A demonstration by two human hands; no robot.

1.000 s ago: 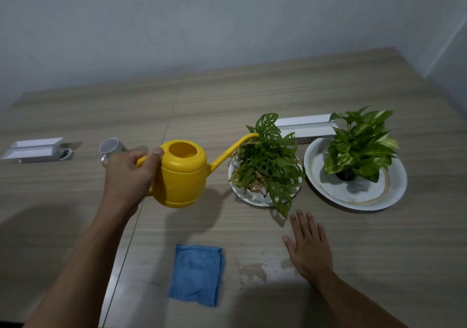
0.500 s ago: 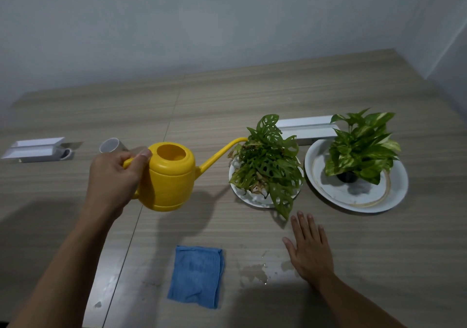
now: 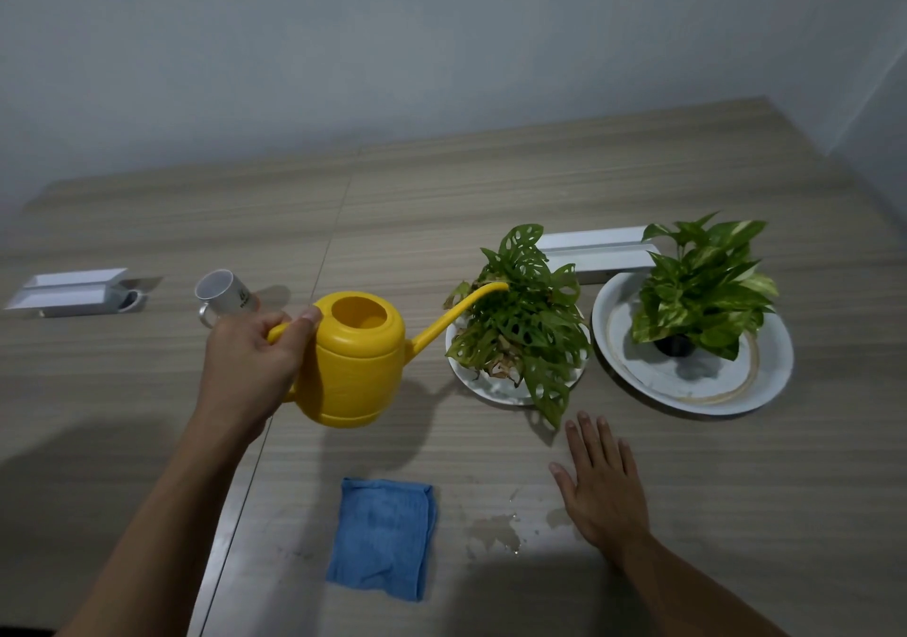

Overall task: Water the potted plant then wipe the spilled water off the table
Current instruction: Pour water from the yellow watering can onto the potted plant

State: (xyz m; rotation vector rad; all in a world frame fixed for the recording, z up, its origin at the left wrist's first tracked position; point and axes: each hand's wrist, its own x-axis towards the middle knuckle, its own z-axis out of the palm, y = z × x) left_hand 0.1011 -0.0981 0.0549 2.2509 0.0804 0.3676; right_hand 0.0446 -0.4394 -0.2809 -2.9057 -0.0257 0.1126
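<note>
Gripping the handle of the yellow watering can, the left hand has its fingers curled closed around it with the thumb pressed along the top by the can's open mouth. From that grip the spout runs away to the right, and its tip reaches the leaves of the holey-leaved potted plant, which stands on a small white plate; whether water is leaving the spout I cannot tell. Behind the left knuckles a white mug lies tilted on the table. The right hand rests flat, fingers spread and holding nothing, its fingertips just short of the plant's lowest leaf. Just left of its heel is a small puddle, and beyond that a folded blue cloth. Farther right of the fingers, a second leafy plant sits on a large white plate.
</note>
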